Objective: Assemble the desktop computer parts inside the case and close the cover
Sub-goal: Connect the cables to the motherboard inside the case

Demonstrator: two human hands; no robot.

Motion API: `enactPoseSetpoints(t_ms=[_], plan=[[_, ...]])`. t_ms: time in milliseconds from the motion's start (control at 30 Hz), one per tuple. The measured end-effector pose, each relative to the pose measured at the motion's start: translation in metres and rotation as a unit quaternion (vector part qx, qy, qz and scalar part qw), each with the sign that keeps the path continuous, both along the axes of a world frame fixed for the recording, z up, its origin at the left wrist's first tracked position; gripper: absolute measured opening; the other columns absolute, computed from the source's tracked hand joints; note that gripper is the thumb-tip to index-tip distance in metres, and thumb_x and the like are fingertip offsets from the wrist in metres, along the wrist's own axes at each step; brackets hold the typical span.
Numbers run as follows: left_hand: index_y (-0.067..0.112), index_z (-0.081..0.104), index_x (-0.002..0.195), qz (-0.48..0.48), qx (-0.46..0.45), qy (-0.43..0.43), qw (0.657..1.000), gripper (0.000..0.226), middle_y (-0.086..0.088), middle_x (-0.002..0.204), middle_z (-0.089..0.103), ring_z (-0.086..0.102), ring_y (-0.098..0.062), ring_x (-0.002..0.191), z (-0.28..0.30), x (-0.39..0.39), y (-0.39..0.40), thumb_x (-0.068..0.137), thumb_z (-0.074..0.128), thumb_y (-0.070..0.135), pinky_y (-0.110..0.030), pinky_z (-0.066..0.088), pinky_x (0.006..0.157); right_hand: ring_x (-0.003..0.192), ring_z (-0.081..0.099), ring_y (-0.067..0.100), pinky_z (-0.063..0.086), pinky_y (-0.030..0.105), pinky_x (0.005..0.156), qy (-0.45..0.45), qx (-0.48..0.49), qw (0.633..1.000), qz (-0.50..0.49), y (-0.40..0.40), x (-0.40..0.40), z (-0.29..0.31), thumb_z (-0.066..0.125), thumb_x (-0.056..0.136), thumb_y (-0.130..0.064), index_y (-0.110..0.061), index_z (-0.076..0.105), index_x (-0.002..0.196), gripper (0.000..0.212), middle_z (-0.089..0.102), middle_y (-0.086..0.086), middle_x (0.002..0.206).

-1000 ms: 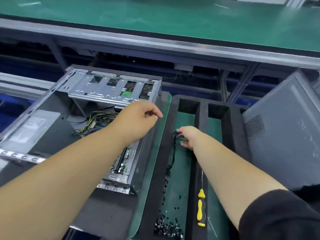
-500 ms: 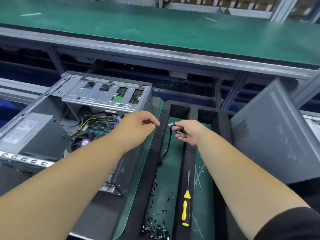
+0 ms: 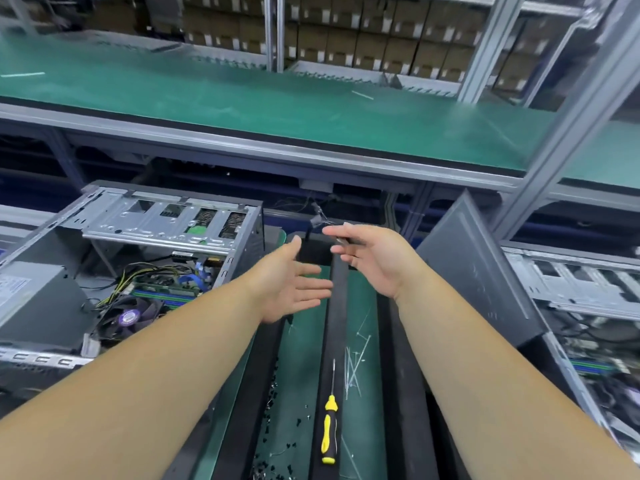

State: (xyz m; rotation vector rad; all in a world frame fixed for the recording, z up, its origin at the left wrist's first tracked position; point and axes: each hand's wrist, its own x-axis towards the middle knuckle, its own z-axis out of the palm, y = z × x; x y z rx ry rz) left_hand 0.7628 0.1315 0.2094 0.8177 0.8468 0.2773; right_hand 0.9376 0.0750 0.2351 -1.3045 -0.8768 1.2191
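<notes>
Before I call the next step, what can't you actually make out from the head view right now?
- Black cable: blurred; the right hand hides its grip and lower run.
- Open case: the left forearm covers its near motherboard area.
- Tray parts: too small to identify.
- Second case: cut off by the right edge.

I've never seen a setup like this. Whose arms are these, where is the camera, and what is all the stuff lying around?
There is no machine here: a person wears a camera on the head, looking down at their own arms. The left hand is open, palm up. The right hand has a black cable at its fingertips; the grip itself is too blurred to judge. To the left lies an open computer case showing wires and a fan. Between the arms is a black foam tray holding a yellow screwdriver, small black screws and cable ties. A grey side panel leans on the right.
</notes>
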Motion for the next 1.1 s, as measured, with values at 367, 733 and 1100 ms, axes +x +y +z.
enactPoseSetpoints(t_ms=[367, 733, 1100], plan=[[0.013, 0.053, 0.121, 0.139, -0.001, -0.107, 0.985, 0.027, -0.012, 0.104, 0.074, 0.074, -0.025, 0.084, 0.006, 0.029, -0.008, 0.096, 0.058, 0.020, -0.033, 0.057, 0.053, 0.089, 0.063, 0.016, 0.045, 0.031, 0.084, -0.168, -0.004, 0.980, 0.103, -0.041, -0.016, -0.034, 0.055, 0.098, -0.012, -0.003, 0.077, 0.104, 0.025, 0.074, 0.000, 0.107], [0.016, 0.070, 0.094, 0.160, 0.226, 0.016, 0.961, 0.022, 0.003, 0.074, 0.061, 0.054, -0.010, 0.061, -0.010, 0.034, -0.021, 0.099, 0.049, 0.014, -0.022, 0.044, 0.058, 0.105, 0.058, -0.004, 0.041, 0.018, 0.098, -0.327, -0.023, 0.932, 0.154, -0.064, -0.021, -0.053, 0.062, 0.093, -0.021, -0.031, 0.081, 0.087, 0.022, 0.065, -0.018, 0.109], [0.034, 0.066, 0.083, -0.113, 0.504, 0.139, 0.845, 0.025, 0.002, 0.077, 0.053, 0.048, -0.010, 0.065, 0.005, 0.005, -0.029, 0.096, 0.045, 0.040, -0.025, 0.041, 0.066, 0.063, 0.049, 0.014, 0.042, 0.028, 0.066, 0.050, -0.098, 0.985, -0.136, -0.042, -0.002, -0.029, 0.051, 0.100, -0.029, -0.012, 0.063, 0.117, 0.027, 0.074, 0.004, 0.110]])
